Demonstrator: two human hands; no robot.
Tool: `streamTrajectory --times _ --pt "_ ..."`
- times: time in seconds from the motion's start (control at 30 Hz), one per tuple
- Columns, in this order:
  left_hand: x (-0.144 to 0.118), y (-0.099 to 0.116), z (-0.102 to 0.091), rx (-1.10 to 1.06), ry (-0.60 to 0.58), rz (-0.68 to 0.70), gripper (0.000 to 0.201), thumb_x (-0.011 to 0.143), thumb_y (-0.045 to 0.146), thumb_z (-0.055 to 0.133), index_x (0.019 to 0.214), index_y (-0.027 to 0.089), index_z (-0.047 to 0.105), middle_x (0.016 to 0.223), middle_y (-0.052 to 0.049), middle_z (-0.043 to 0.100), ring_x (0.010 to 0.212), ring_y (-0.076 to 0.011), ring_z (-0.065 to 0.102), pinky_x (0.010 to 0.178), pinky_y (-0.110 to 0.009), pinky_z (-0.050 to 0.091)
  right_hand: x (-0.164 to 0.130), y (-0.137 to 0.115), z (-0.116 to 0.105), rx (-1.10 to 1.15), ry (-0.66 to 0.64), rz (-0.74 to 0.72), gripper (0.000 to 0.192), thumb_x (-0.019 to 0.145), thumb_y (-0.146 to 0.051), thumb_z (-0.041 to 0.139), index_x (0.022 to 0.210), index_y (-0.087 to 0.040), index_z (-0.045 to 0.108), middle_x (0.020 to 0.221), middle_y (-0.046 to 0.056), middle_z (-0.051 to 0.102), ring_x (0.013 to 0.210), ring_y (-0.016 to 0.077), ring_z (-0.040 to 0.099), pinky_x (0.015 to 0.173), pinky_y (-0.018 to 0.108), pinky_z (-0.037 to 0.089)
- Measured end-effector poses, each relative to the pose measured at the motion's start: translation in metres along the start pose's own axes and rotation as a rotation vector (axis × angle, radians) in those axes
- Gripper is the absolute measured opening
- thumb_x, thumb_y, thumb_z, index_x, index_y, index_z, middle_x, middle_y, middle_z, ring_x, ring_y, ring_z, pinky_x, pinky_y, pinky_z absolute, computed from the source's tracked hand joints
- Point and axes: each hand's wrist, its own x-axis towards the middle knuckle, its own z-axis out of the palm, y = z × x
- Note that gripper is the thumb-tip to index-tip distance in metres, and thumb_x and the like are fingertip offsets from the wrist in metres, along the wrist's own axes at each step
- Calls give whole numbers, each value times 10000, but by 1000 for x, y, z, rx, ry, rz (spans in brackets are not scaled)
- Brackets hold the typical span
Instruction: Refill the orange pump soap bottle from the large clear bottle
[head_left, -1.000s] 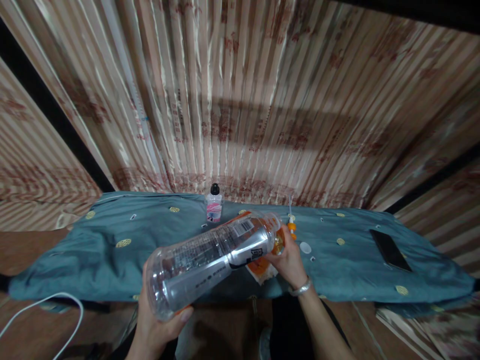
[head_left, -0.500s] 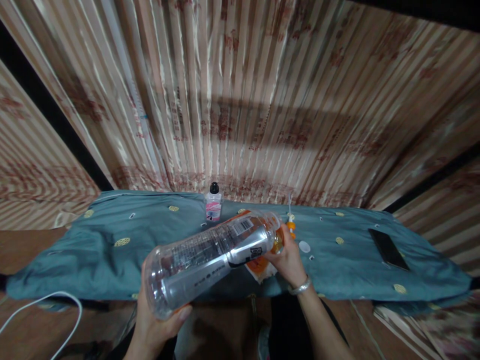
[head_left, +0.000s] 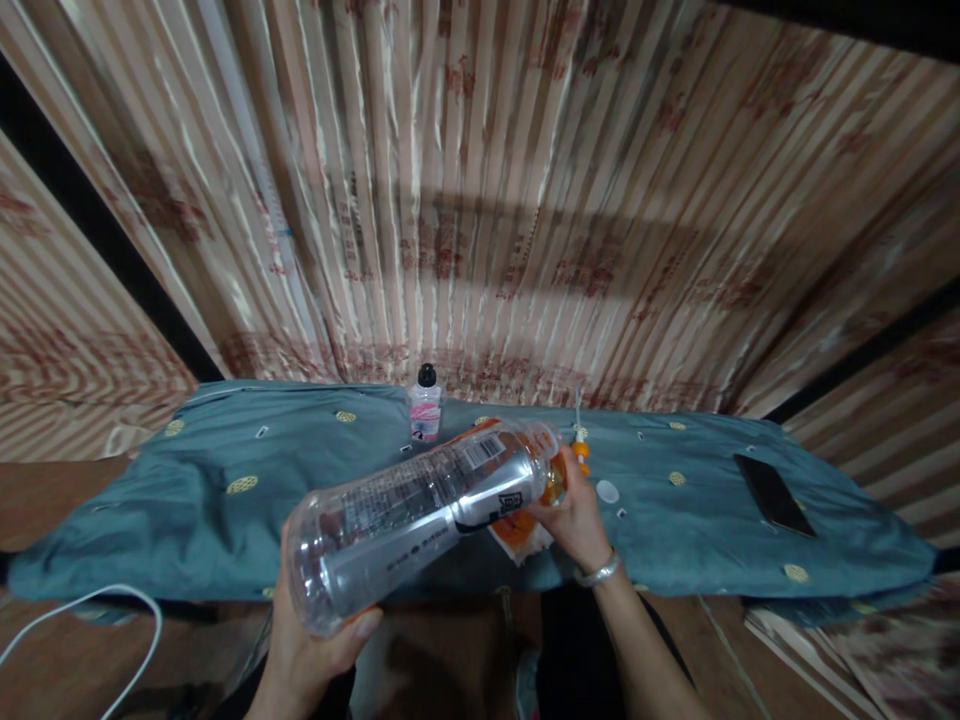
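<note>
A large clear plastic bottle (head_left: 420,525) with a silver printed label lies tilted across the view, its neck up to the right. My left hand (head_left: 311,635) is closed around its base. At the neck end, my right hand (head_left: 574,510) is closed on an amber see-through container (head_left: 555,482), mostly hidden behind the bottle and my fingers. The bottle's mouth is beside this hand; whether they touch, I cannot tell. Below the bottle shows an orange printed piece (head_left: 517,535) with a pale ragged edge. Just beyond my right hand lies an orange-and-white pump top (head_left: 580,452) with a thin tube.
A small clear bottle with black cap and pink label (head_left: 426,405) stands at the back of the teal cloth (head_left: 300,540). A white disc (head_left: 607,491) and a black phone (head_left: 772,495) lie on the right. Behind hangs a striped curtain (head_left: 465,200); a white cable (head_left: 150,620) loops at lower left.
Almost nothing differs. Both hands keep their hold and the bottle stays tilted the same way; the whole view has shifted very slightly.
</note>
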Motion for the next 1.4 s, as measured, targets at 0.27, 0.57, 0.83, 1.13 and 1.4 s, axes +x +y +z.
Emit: streamTrajectory --times 0.27,0.57,0.83,1.13,1.4 --pt "1 -12 -7 24 -56 77 873 654 598 962 1399 215 718 1380 -210 781 1332 -501 740 1166 -703 575 1 -1 0 10 -12 28 752 757 -362 874 1452 -216 627 1285 125 835 1103 330 835 985 460 693" --pt "1 -13 -10 61 -107 131 883 716 539 944 1484 217 651 1412 -204 767 1307 -471 762 1093 -643 639 1 0 0 11 -2 10 760 748 -360 876 1455 -219 636 1295 125 834 1126 334 834 980 456 700" --pt "-1 0 0 -34 4 -23 810 567 627 985 1228 238 726 1337 -171 778 1301 -484 745 1152 -646 596 1 -1 0 7 -4 16 766 724 -329 874 1444 -240 632 1265 100 838 1102 321 837 973 441 701" --pt "0 -5 -2 -34 41 -21 847 539 644 987 1253 242 771 1296 -164 772 1300 -487 728 1212 -678 528 1 -1 -1 2 -8 16 749 734 -338 849 1439 -238 618 1272 111 836 1103 334 832 981 466 696" --pt "-3 -13 -5 -80 -5 -44 896 569 566 1002 1367 257 735 1361 -160 742 1387 -475 669 1251 -661 488 1 -2 0 23 -14 26 754 736 -345 848 1442 -227 611 1286 125 832 1126 334 829 986 462 690"
